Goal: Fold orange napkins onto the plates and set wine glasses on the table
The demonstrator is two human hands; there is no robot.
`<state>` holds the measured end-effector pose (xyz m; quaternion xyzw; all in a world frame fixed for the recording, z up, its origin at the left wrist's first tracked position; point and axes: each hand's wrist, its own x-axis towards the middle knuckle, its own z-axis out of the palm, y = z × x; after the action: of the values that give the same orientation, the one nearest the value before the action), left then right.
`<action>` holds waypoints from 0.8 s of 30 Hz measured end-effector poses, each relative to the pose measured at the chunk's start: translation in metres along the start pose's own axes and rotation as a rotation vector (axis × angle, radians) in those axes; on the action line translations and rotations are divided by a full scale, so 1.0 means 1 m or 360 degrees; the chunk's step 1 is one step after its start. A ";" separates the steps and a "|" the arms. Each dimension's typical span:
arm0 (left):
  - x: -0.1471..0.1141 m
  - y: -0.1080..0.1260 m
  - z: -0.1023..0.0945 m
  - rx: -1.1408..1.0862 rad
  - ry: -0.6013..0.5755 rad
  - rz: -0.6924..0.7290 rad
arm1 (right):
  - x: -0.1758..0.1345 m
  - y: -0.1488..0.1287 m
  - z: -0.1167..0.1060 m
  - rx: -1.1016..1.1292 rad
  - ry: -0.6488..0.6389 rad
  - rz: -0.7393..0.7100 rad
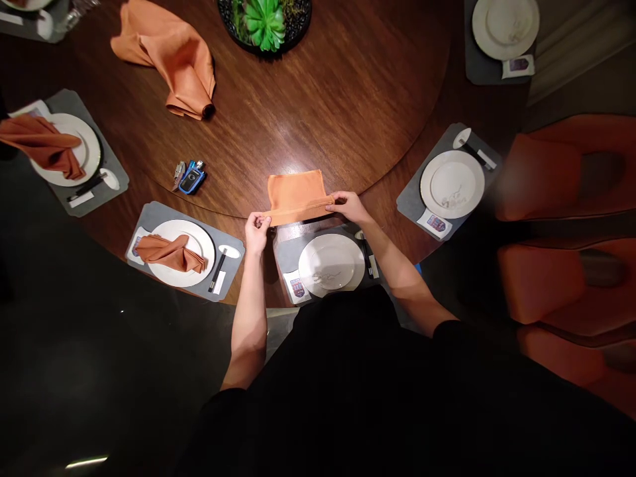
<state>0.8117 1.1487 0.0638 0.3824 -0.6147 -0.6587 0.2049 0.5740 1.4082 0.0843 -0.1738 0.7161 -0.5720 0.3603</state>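
Observation:
An orange cloth napkin lies at the edge of the raised round tabletop, its near edge turned up in a narrow folded band. My left hand pinches the left end of that band. At the opposite end, my right hand grips the band between thumb and fingers. Just below the napkin, a white plate rests on a grey placemat, with a wrapped packet at its left and black chopsticks at its right.
To the left, folded napkins lie on plates. A crumpled orange napkin, a key fob and a succulent planter stand farther back. Another place setting is at right, with orange chairs beyond it.

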 end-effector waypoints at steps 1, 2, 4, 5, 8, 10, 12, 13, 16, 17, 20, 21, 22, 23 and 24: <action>-0.006 -0.005 0.002 0.0018 0.0003 -0.0090 | -0.007 0.009 0.005 0.0052 0.0049 0.0141; -0.012 -0.010 0.005 0.0031 0.0020 -0.0195 | -0.014 0.017 0.009 0.0108 0.0112 0.0273; -0.023 -0.018 0.011 0.0022 0.0073 -0.0421 | -0.028 0.030 0.017 0.0217 0.0235 0.0493; -0.027 -0.021 0.014 -0.0005 0.0095 -0.0527 | -0.034 0.035 0.020 0.0267 0.0274 0.0581; -0.034 -0.025 0.022 -0.0111 0.0149 -0.0742 | -0.043 0.039 0.023 0.0398 0.0269 0.0785; -0.034 -0.025 0.024 -0.0140 0.0194 -0.0801 | -0.042 0.037 0.024 0.0487 0.0265 0.0873; -0.032 -0.023 0.024 -0.0148 0.0218 -0.0832 | -0.039 0.035 0.024 0.0554 0.0290 0.0924; -0.031 -0.023 0.024 -0.0158 0.0213 -0.0849 | -0.036 0.034 0.025 0.0571 0.0305 0.0946; -0.029 -0.022 0.020 -0.0211 0.0181 -0.0981 | -0.031 0.030 0.026 0.0544 0.0321 0.1033; -0.028 -0.022 0.019 -0.0238 0.0174 -0.1066 | -0.031 0.029 0.025 0.0523 0.0318 0.1070; -0.030 -0.021 0.016 -0.0296 0.0132 -0.1333 | -0.034 0.022 0.020 0.0502 0.0281 0.1108; -0.032 -0.021 0.015 -0.0301 0.0102 -0.1401 | -0.036 0.020 0.018 0.0508 0.0249 0.1076; -0.034 -0.019 0.015 -0.0296 0.0072 -0.1450 | -0.039 0.017 0.015 0.0509 0.0203 0.1032; -0.038 -0.018 0.015 -0.0286 0.0047 -0.1487 | -0.042 0.014 0.013 0.0495 0.0145 0.0994; -0.042 -0.016 0.015 -0.0278 0.0026 -0.1515 | -0.044 0.011 0.010 0.0466 0.0088 0.0973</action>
<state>0.8296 1.1921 0.0583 0.6077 -0.3122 -0.7255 -0.0829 0.6130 1.4337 0.0870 0.1180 0.6548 -0.5388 0.5167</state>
